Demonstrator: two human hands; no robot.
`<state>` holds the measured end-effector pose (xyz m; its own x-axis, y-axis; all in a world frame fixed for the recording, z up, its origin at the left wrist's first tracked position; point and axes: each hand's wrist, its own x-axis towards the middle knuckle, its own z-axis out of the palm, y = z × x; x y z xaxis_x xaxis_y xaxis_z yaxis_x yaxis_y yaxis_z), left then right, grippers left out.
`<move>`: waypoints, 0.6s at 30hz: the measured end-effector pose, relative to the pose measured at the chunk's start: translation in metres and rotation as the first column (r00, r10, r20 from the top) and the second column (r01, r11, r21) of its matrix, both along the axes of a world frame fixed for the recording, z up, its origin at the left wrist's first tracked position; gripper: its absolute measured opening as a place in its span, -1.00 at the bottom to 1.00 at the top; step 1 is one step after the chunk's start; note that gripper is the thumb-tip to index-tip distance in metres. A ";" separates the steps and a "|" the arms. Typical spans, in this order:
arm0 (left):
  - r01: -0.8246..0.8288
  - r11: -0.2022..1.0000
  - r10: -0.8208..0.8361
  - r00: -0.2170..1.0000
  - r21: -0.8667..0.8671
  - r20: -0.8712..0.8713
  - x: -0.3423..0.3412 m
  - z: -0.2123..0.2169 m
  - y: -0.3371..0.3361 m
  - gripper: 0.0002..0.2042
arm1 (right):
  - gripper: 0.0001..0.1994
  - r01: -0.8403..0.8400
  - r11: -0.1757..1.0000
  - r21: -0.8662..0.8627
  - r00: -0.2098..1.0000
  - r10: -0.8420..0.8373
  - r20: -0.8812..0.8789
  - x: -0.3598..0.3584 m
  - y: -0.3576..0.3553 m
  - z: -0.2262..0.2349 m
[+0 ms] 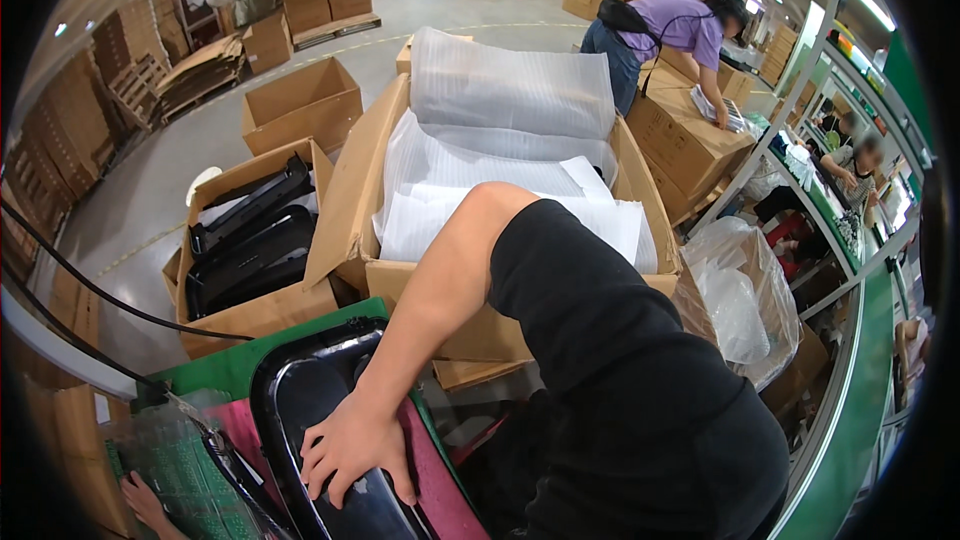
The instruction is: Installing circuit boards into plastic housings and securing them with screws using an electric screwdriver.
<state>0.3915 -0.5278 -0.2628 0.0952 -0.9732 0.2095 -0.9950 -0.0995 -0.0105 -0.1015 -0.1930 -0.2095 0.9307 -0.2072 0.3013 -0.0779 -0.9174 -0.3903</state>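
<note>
A glossy black plastic housing point(285, 385), shaped like a shallow tray with rounded corners, lies on a pink mat point(435, 465) on the green bench point(335, 318). My right arm reaches across from the lower right. My right hand point(362, 445) rests palm down on the housing, fingers spread. At the lower left edge, my left hand point(146, 502) shows only in part, its fingers stretched out against green circuit boards point(185, 485) under clear plastic. Between the boards and the housing lies a dark strip-like part point(232, 465), its kind unclear.
Beyond the bench stands a large open carton point(350, 205) with white foam sheets point(510, 90). A carton left of it holds several black plastic parts point(250, 260). A black cable point(110, 300) crosses at left. At right are a clear plastic bag point(745, 310), metal shelving point(850, 290) and a person bending over boxes point(665, 25).
</note>
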 end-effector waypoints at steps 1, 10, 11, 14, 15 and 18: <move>0.008 0.999 -0.006 1.000 -0.052 0.029 0.007 -0.002 0.000 -0.50 | -0.10 -0.011 1.000 0.003 1.000 0.011 0.004 0.001 0.001 0.001; -0.209 0.947 0.188 0.977 0.244 0.104 -0.035 0.036 0.025 -0.24 | -0.11 0.011 1.000 -0.008 1.000 -0.011 0.002 0.003 0.004 -0.004; -0.207 0.947 0.187 0.977 0.246 0.104 -0.037 0.036 0.024 -0.24 | -0.11 0.013 1.000 -0.006 1.000 -0.013 0.001 0.003 0.004 -0.003; -0.256 0.938 0.230 0.964 0.235 0.132 -0.040 0.034 0.018 -0.23 | -0.11 0.014 1.000 -0.014 1.000 -0.014 0.021 0.003 0.003 -0.003; -0.270 0.935 0.242 0.960 0.231 0.143 -0.041 0.033 0.014 -0.22 | -0.11 0.017 1.000 -0.020 1.000 -0.016 0.020 0.004 0.003 -0.002; -0.313 0.925 0.278 0.944 0.218 0.176 -0.044 0.031 0.007 -0.20 | -0.11 0.018 1.000 -0.021 1.000 -0.018 0.003 0.004 0.000 -0.002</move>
<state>0.3475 -0.5212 -0.2322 0.3728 -0.9279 0.0061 -0.9073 -0.3659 -0.2072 -0.0978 -0.1934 -0.2113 0.9262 -0.2176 0.3080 -0.0937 -0.9239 -0.3709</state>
